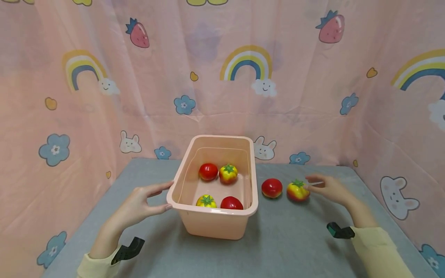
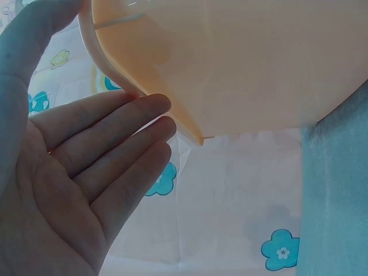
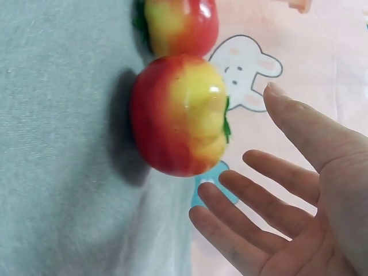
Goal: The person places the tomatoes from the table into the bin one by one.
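Note:
A light-pink plastic bin (image 1: 215, 222) stands on the table with several red-and-yellow toy fruits inside, among them a red one (image 1: 208, 171) and one with a green leafy top (image 1: 228, 175). My left hand (image 1: 137, 206) is at its left side, fingertips and thumb at the rim (image 2: 106, 63), fingers nearly straight. Right of the bin lies a leafy-topped toy fruit (image 1: 297, 191), with another toy fruit (image 1: 272, 188) lying red side up on its left. My right hand (image 1: 328, 189) is just right of the leafy-topped fruit; in the right wrist view its fingers are spread, holding nothing.
A grey cloth-covered table (image 1: 288, 243) carries everything. Pink curtain (image 1: 222, 116) printed with rainbows, rabbits and flowers hangs behind it and along both sides. Dark straps with small devices (image 1: 340, 231) sit at both wrists, over pale yellow sleeves (image 1: 377, 251).

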The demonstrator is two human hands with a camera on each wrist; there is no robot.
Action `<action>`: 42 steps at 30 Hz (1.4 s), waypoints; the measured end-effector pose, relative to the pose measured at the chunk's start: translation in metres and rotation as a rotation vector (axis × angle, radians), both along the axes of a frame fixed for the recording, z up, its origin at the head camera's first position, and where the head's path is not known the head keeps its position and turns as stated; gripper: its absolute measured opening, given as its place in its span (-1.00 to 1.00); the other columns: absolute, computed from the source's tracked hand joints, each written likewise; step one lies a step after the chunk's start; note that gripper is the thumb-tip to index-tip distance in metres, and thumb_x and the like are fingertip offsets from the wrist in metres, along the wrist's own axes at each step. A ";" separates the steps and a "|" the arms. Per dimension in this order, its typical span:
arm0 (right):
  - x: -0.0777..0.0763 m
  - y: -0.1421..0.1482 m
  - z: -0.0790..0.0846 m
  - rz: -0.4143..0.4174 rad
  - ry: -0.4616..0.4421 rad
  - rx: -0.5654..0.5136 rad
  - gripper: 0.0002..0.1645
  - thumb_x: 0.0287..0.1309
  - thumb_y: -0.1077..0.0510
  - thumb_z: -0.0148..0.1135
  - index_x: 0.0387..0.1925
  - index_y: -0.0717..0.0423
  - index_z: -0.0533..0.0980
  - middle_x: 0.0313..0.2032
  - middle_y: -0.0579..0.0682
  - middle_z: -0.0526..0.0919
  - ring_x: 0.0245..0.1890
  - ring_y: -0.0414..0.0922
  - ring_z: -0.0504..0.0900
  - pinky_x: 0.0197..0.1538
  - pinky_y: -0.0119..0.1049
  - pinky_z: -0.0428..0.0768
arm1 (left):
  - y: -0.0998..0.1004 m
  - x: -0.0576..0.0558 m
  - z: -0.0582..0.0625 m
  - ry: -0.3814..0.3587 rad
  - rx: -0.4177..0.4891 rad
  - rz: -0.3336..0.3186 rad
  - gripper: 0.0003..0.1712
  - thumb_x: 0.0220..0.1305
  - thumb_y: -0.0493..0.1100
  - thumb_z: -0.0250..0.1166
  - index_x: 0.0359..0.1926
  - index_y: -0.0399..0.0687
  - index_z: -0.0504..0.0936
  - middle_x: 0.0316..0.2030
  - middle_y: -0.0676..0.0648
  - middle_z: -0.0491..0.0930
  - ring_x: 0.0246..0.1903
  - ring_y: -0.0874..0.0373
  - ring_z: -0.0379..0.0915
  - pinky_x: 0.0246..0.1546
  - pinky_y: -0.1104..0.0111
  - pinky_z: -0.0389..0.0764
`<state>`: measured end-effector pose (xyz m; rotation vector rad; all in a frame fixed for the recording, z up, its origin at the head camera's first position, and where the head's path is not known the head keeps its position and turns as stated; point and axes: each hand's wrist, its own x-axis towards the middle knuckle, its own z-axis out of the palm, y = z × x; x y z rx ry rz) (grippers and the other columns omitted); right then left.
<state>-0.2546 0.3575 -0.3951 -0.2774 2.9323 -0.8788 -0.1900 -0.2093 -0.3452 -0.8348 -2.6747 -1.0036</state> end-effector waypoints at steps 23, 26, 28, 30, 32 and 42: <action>-0.010 -0.010 -0.035 -0.029 -0.025 -0.016 -0.01 0.11 -0.29 0.23 0.31 0.33 0.21 0.18 0.46 0.35 0.09 0.35 0.46 0.02 0.19 0.58 | 0.000 0.001 -0.001 0.014 0.009 0.000 -0.33 0.06 0.05 0.43 0.20 -0.03 0.52 0.15 0.04 0.54 0.10 0.02 0.53 0.09 0.08 0.57; -0.009 -0.013 -0.039 -0.036 -0.014 -0.018 0.01 0.10 -0.29 0.23 0.32 0.32 0.19 0.20 0.45 0.33 0.10 0.36 0.44 0.04 0.20 0.56 | 0.001 0.002 -0.001 0.017 0.010 0.000 -0.33 0.06 0.04 0.44 0.20 -0.03 0.52 0.14 0.03 0.55 0.09 0.01 0.53 0.08 0.06 0.57; -0.008 -0.016 -0.040 -0.046 -0.006 -0.021 0.03 0.08 -0.30 0.24 0.32 0.32 0.18 0.21 0.43 0.33 0.11 0.35 0.42 0.06 0.21 0.55 | 0.001 0.002 -0.001 0.015 0.009 0.002 -0.33 0.06 0.04 0.44 0.20 -0.03 0.52 0.14 0.03 0.55 0.09 0.00 0.53 0.07 0.07 0.58; -0.007 -0.018 -0.041 -0.054 0.001 -0.021 0.04 0.07 -0.31 0.25 0.32 0.32 0.18 0.22 0.41 0.32 0.12 0.34 0.41 0.07 0.21 0.54 | 0.001 0.003 -0.001 0.012 0.011 0.004 -0.33 0.05 0.03 0.44 0.20 -0.04 0.52 0.14 0.02 0.55 0.09 -0.01 0.53 0.07 0.07 0.58; -0.006 -0.020 -0.041 -0.059 0.006 -0.026 0.04 0.07 -0.31 0.25 0.32 0.32 0.18 0.23 0.41 0.32 0.12 0.34 0.40 0.08 0.21 0.54 | 0.001 0.003 -0.001 0.008 0.012 0.008 -0.33 0.05 0.04 0.44 0.20 -0.04 0.53 0.14 0.02 0.55 0.09 -0.01 0.53 0.07 0.07 0.58; -0.001 -0.021 -0.042 -0.063 0.005 -0.039 0.00 0.08 -0.30 0.25 0.30 0.31 0.21 0.20 0.40 0.35 0.09 0.31 0.42 0.05 0.17 0.58 | 0.001 0.001 -0.002 0.016 0.014 -0.001 -0.34 0.06 0.03 0.44 0.19 -0.04 0.53 0.14 0.03 0.55 0.09 0.01 0.53 0.09 0.08 0.57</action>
